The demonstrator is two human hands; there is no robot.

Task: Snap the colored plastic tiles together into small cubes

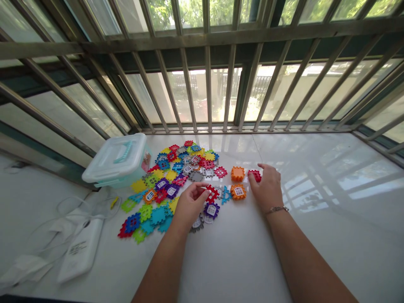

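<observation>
My left hand [193, 204] is closed, pinching a red toothed building tile [212, 193] between thumb and fingertips. Below it lie a purple tile [211, 210] with a white window and a grey tile [197, 224], partly covered by the hand. My right hand [267, 185] has thumb and forefinger apart around another red tile [255, 176] on the white surface; the thumb appears to touch its near side. Left of that hand stand two small orange tile stacks [237, 174], the nearer one [238, 192] topped with a white window. A blue triangular piece [226, 195] lies between the hands.
A wide pile of colourful tiles [159, 214] spreads to the left. Behind it stands a lidded turquoise box [116, 162]. A white power strip [82, 250] with cables lies at lower left. Metal bars [206, 88] and windows border the back.
</observation>
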